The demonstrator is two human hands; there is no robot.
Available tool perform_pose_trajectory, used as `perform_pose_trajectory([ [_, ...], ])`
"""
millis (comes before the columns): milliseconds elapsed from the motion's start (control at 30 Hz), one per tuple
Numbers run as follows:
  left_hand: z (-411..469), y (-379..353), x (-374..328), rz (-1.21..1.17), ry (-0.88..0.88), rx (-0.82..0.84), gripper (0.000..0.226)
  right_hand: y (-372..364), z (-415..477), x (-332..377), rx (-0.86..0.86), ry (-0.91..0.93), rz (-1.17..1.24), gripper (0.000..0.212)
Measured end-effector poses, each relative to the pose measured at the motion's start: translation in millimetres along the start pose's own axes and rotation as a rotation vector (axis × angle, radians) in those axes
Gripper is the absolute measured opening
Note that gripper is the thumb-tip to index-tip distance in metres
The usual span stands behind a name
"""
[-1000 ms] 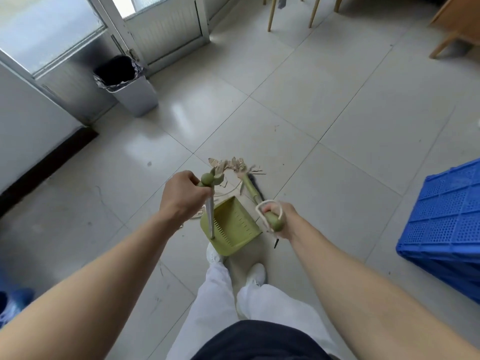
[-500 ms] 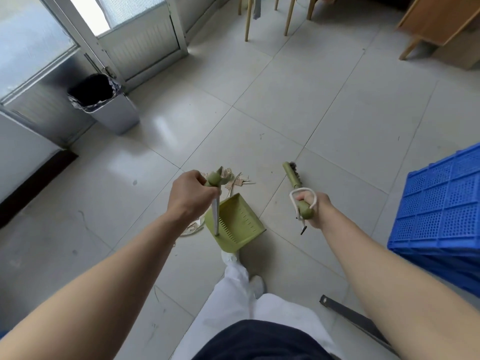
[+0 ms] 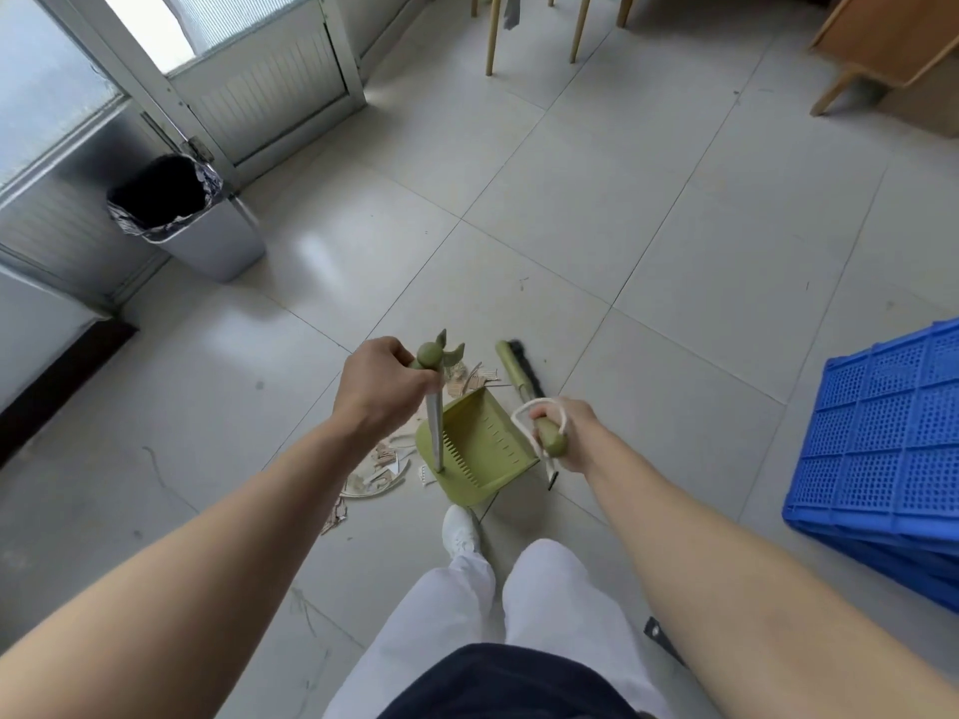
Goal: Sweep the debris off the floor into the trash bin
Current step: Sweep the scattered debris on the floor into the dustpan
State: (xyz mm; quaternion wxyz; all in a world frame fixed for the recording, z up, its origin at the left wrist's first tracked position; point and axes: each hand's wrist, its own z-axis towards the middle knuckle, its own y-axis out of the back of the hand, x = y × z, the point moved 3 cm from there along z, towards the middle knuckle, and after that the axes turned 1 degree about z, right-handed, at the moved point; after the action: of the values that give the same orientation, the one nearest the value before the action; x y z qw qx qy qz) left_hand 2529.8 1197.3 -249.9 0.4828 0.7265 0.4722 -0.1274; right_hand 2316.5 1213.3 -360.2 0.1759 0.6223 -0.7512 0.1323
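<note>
1. On the floor (image 3: 648,210), nearest: left hand (image 3: 381,394) clenched on dustpan (image 3: 480,448) handle; right hand (image 3: 563,433) gripping broom (image 3: 514,368).
2. Beside dustpan: debris (image 3: 376,467), scattered.
3. Far left, by door: trash bin (image 3: 192,220), lined.

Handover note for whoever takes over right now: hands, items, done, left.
Left hand: closed on the dustpan handle, green dustpan on the floor by the feet.
Right hand: closed on the brush, head just beyond the pan.
Debris: broken pieces lie left of the pan and at its far edge; pan looks empty.
Trash bin: open, far left by the door.
Done: none collected yet.
Left: sweep everything in, then empty into the bin.
</note>
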Motion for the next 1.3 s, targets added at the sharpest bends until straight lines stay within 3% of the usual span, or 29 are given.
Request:
perform_pose_trajectory([
  [167,13,2,-20,-0.024,0.013,-0.022,0.021,5,4,42,0.050,0.048,0.089,0.023],
  [300,19,-6,-38,-0.067,0.027,-0.064,0.021,15,22,88,-0.023,0.121,-0.134,0.015],
  [600,34,-35,-66,-0.142,0.157,-0.239,0.023,34,80,198,-0.015,0.128,-0.497,0.027],
  [833,30,-41,-59,-0.225,0.281,-0.328,0.027,1,78,164,0.168,0.053,-0.752,0.021],
  [933,21,-36,-52,-0.219,0.317,-0.352,0.028,-2,66,149,0.240,0.021,-0.775,0.033],
  [1100,3,-21,-38,-0.186,0.350,-0.368,0.026,17,43,152,0.138,0.054,-0.593,0.014],
  [1300,-30,-3,-9,-0.169,0.339,-0.381,0.026,5,35,131,0.075,0.085,-0.588,0.027],
])
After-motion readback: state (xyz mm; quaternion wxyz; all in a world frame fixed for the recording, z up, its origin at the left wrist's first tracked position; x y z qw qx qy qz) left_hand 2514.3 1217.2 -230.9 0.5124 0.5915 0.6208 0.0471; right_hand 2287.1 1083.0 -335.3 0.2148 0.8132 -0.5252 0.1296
